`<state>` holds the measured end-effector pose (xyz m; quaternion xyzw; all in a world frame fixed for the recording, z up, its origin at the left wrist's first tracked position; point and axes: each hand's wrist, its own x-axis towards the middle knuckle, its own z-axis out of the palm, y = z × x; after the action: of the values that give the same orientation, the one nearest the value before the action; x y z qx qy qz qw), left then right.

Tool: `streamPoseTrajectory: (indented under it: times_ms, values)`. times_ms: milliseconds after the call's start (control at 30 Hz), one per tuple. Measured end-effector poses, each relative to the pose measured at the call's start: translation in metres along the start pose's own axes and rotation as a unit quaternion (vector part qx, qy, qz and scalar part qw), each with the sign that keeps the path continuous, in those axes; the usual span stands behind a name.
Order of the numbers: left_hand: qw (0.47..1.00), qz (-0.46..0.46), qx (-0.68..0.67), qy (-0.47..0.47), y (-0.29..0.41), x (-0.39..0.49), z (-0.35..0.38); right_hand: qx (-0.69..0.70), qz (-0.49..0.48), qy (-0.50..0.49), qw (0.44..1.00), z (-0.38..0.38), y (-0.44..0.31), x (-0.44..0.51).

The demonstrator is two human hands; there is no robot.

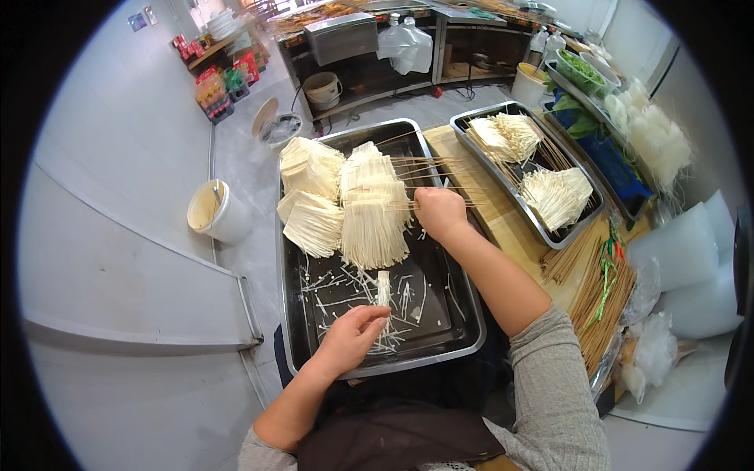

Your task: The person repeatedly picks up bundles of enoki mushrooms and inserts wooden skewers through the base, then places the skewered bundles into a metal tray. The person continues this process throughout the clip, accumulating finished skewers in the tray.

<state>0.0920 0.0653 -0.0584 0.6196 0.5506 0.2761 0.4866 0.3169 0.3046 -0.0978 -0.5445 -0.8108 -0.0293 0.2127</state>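
Observation:
A deep metal tray (471, 347) lies before me, holding stacked sheets of skewered enoki mushrooms (375, 235) on its far part. At the right edge of the nearest stack, my right hand (440, 211) is closed around thin bamboo skewers (403, 205) that run into the mushrooms. My left hand (353, 335) hovers low over the tray's near part, thumb and fingers slightly apart. Its fingertips overlap a small enoki bunch (383, 285); whether they touch it is unclear. Loose enoki stems (330, 303) are scattered on the tray bottom around it.
On the wooden table (500, 218) to the right stands a second metal tray (559, 241) with skewered enoki. Bundled bamboo skewers (601, 306) lie nearer me, beside plastic bags (654, 347). A white bucket (227, 221) stands on the floor at left, near the wall (118, 235).

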Motion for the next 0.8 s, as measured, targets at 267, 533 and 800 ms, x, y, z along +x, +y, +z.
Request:
streamPoseTrajectory:
  times_ms: [267,533,800]
  values:
    - [0.982,-0.040,-0.187,0.003,0.014,0.054,0.026,0.039,-0.035,0.169,0.984,-0.064,-0.031,-0.040]
    - [0.893,-0.015,-0.450,0.000,0.062,0.086,0.067,0.204,0.174,-0.073,0.961,-0.146,-0.064,-0.109]
    - [0.920,-0.007,-0.353,-0.170,0.075,0.043,0.030,0.794,0.304,-0.177,0.496,-0.156,-0.099,-0.180]
